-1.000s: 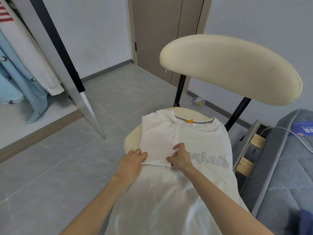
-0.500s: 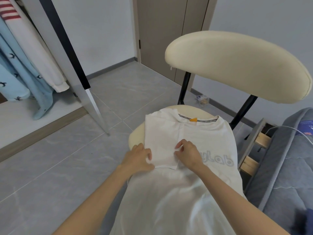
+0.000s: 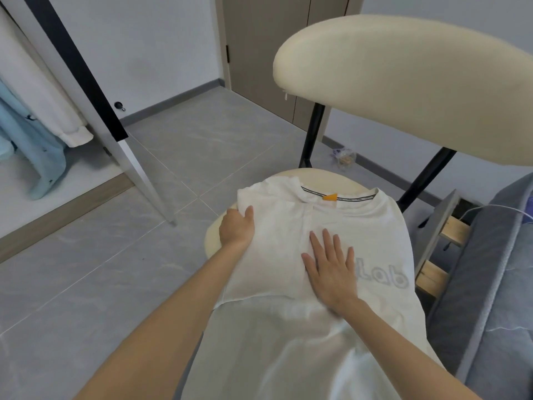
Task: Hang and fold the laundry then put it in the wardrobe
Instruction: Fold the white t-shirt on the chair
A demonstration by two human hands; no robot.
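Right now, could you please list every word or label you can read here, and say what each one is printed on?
"Lab": grey outlined letters on the chest of the white T-shirt; the right hand covers the start of the word.
White print on the black collar tape: too small to read.
Nothing legible on the orange tag.

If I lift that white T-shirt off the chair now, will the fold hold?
Probably floppy: the white T-shirt drapes over the chair seat and wrinkles. The folded side would likely fall open, as only the flat right hand and the left hand at its edge pin it. Thin-looking, so probably light.
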